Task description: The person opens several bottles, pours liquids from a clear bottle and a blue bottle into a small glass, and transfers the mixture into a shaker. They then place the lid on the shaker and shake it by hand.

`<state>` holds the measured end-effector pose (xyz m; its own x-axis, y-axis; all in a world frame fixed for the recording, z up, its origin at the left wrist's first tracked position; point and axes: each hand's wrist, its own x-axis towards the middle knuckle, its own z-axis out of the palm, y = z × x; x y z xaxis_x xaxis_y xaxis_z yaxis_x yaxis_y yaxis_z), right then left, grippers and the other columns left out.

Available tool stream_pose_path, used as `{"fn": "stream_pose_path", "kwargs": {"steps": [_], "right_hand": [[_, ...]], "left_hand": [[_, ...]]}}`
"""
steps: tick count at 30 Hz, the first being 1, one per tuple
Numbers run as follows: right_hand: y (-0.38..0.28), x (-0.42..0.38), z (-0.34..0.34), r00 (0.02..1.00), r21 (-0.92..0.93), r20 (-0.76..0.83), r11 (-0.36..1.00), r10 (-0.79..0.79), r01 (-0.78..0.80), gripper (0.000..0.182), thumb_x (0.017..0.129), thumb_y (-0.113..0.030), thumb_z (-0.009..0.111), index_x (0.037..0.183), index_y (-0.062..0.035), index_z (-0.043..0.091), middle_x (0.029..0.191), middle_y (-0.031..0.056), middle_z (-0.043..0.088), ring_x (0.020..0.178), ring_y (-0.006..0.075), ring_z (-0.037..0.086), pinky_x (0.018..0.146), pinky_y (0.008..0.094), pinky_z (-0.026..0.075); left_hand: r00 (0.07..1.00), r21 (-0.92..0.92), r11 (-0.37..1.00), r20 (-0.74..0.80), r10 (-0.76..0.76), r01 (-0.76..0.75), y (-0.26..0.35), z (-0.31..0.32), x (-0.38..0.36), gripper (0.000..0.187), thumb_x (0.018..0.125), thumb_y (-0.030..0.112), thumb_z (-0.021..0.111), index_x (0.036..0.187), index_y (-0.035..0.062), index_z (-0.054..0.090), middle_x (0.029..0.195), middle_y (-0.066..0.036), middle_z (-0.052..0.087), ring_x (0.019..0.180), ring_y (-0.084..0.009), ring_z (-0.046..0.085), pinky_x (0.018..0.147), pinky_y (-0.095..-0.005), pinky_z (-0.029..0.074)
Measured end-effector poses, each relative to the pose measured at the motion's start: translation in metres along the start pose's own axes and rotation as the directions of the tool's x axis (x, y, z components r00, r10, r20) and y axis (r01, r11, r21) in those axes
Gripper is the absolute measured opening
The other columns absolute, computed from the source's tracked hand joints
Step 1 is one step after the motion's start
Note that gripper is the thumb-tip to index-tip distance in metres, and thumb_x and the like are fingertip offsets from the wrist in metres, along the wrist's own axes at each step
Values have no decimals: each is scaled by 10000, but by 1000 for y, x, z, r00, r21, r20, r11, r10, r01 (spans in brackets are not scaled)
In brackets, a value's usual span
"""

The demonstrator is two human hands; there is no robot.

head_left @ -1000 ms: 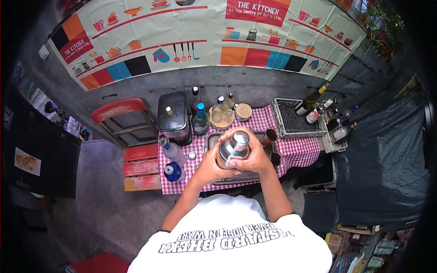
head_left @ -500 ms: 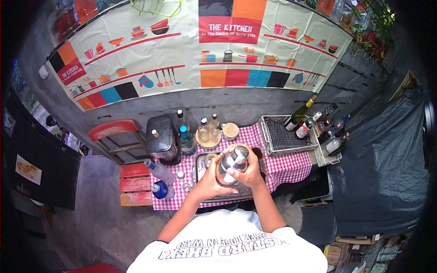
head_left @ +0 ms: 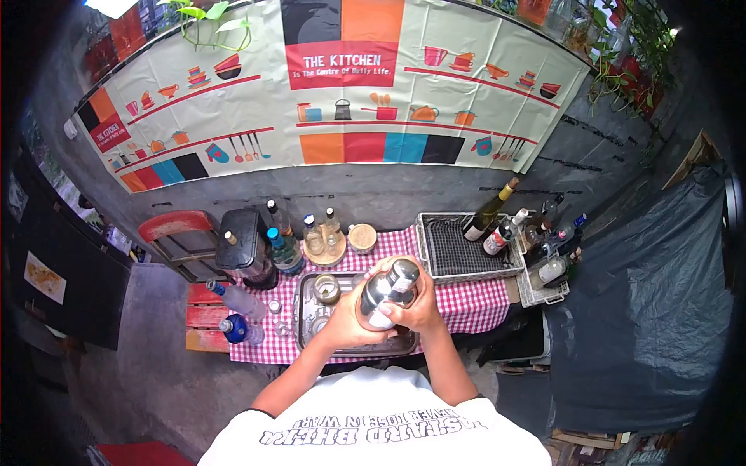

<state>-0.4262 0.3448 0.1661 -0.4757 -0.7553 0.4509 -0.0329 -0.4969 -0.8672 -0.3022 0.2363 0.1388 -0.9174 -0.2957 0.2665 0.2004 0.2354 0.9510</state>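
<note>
A shiny steel cocktail shaker is held tilted in front of my chest, above a metal tray on the red checked tablecloth. My left hand wraps its lower body from below. My right hand grips its upper part near the cap. A glass jar stands in the tray just left of the shaker.
Bottles and a black box stand at the back left of the table. A wire basket and more bottles are at the right. Two bottles lie at the left edge, by a red chair.
The view has tilted up and shifted, so the table sits lower and further left in frame. Both hands still hold the shaker, now tilted slightly more to the right.
</note>
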Motion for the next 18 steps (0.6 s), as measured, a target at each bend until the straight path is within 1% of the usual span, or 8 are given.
{"fn": "stream_pose_path", "kwargs": {"steps": [4,7,9,11,13,14,15,18], "right_hand": [[-3,-3,-22,998,103,67,995,9,-16,552,666,-234,800,1104,-14,547,1042,109,613,997,198,602,915,354,488],[-5,-3,-36,994,97,106,995,15,-25,563,674,-244,805,1118,-20,542,1046,103,603,1005,191,594,919,348,483],[-7,1,-44,984,123,132,983,121,-137,569,684,-248,806,1132,-25,535,1062,98,598,1020,179,586,925,336,473],[-1,1,-56,977,93,179,987,115,-133,640,700,-247,799,1217,-32,490,1094,93,592,1051,185,577,942,338,463],[-6,1,-58,980,-128,67,976,187,-178,725,714,-245,795,1305,-47,426,1129,95,587,1087,205,569,964,347,452],[-11,4,-55,971,-200,80,958,224,-205,780,697,-203,797,1334,-35,378,1205,116,563,1171,204,530,1018,360,422],[-10,5,-52,969,-197,85,957,234,-214,780,697,-203,797,1334,-35,378,1205,116,563,1171,204,530,1018,360,422],[-4,7,-43,992,-120,11,985,127,-125,676,713,-179,829,1276,-52,479,1140,74,618,1083,178,589,966,331,463]], "left_hand": [[987,-131,988,148,-68,88,-12,13,8,829,587,227,898,1277,-13,504,1173,-100,630,1087,-184,598,977,-339,454],[980,-198,973,181,-86,122,-16,22,17,843,586,234,902,1287,-5,499,1212,-105,608,1121,-187,577,996,-345,439],[984,-143,984,155,-87,109,-12,31,17,855,597,216,895,1308,-1,473,1218,-106,597,1140,-191,563,1009,-351,428],[991,-144,985,-89,-104,90,-9,48,18,785,590,152,879,1267,0,512,1191,-101,618,1097,-185,592,976,-343,457],[952,-181,973,-246,-184,141,-6,62,22,799,588,150,869,1262,13,461,1183,-113,608,1084,-201,596,949,-360,471],[928,-47,983,-325,-184,179,-4,65,22,781,587,148,862,1248,13,468,1160,-130,621,1073,-233,615,938,-369,479],[898,83,970,-401,-179,230,0,68,21,764,585,146,856,1233,13,474,1137,-147,634,1062,-264,634,927,-379,487],[848,128,944,-489,-206,303,17,74,24,735,575,138,840,1204,16,480,1108,-181,639,1044,-305,647,903,-390,499]]}}
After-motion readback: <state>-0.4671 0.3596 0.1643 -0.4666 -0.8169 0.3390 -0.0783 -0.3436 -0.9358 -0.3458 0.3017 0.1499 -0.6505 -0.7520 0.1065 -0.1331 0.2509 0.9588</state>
